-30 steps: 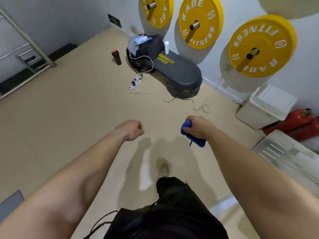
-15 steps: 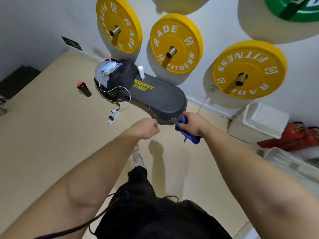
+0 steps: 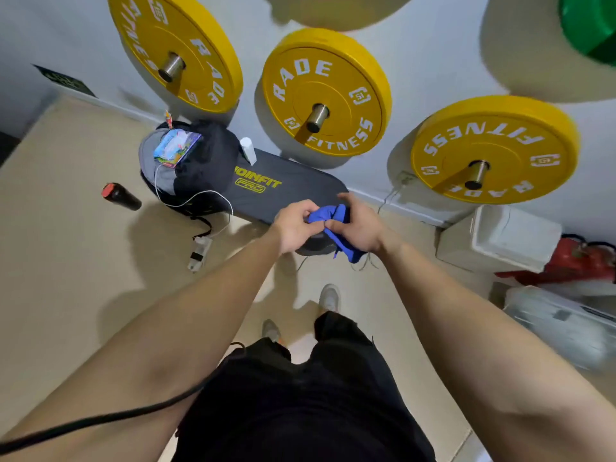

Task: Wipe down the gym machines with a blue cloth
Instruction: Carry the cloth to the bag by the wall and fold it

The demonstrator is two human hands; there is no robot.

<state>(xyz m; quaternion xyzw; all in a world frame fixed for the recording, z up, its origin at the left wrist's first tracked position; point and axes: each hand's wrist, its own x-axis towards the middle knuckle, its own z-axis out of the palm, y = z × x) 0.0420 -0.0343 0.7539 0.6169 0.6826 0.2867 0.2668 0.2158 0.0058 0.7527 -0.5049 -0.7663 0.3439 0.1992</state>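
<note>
A crumpled blue cloth (image 3: 335,225) is held between both hands in front of me. My left hand (image 3: 296,225) pinches its left end and my right hand (image 3: 358,225) grips the rest, with a tail hanging below. Just beyond the hands lies a dark grey padded gym piece (image 3: 283,190) with yellow lettering, flat on the floor against the wall. Three yellow weight plates (image 3: 325,91) hang on pegs on the white wall above it.
A black backpack (image 3: 200,161) with a colourful packet and white cable sits on the pad's left end. A black bottle (image 3: 121,196) lies on the beige floor at left. A white box (image 3: 500,238) and red extinguishers (image 3: 580,261) stand at right.
I have stepped closer to the wall and the pad. My left hand, empty before, has come across and taken hold of the cloth alongside my right hand.
</note>
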